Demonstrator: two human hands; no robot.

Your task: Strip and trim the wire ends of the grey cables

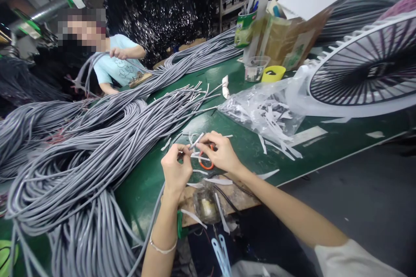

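Observation:
A grey cable runs up along my left forearm into my left hand, which pinches it near its end. My right hand is closed too, thumb and fingertips at a small white piece at that cable end. Whether it is a strip or part of the cable is too small to tell. The two hands nearly meet above the green table. Just below my right hand lies an orange-handled pair of scissors, partly hidden by the fingers. Thin white strips are scattered around it.
Large bundles of grey cables cover the left side. A clear bag of white strips lies to the right, beside a white fan. Behind are a yellow cup and a cardboard box. Across the table, a person handles cables.

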